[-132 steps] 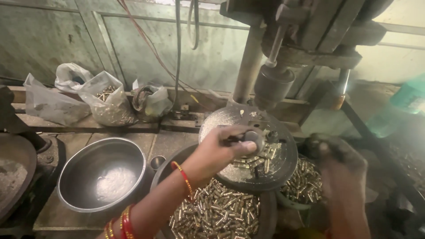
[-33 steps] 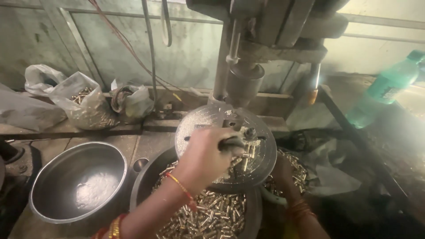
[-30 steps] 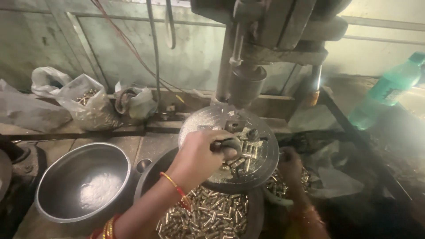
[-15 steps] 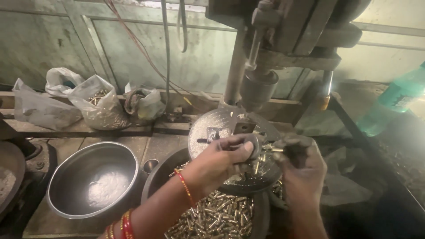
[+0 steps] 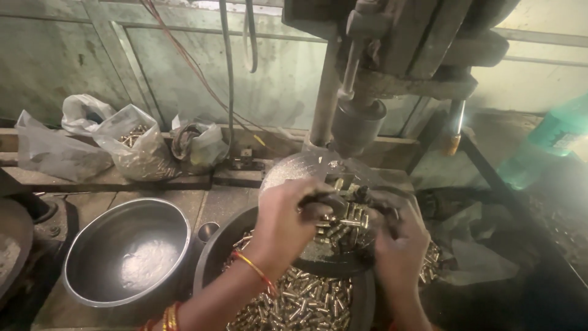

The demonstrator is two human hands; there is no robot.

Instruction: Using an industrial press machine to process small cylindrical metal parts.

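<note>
My left hand (image 5: 288,220) rests on the round metal machine table (image 5: 294,171) under the drill press spindle (image 5: 355,125), fingers curled around a dark fixture among small brass parts (image 5: 343,224). My right hand (image 5: 401,242) is at the table's right side, fingers closed near the same pile of brass parts; what it pinches is hidden. Below both hands a dark bowl (image 5: 211,263) holds several brass cylinders (image 5: 306,297).
An empty steel bowl (image 5: 128,251) sits at the left. Plastic bags (image 5: 131,144) with brass parts lie on the back ledge. A green plastic bottle (image 5: 545,141) stands at the right. Cables hang behind the machine column (image 5: 324,104).
My right hand has come up from the lower right to the machine table beside my left hand. The view has shifted slightly.
</note>
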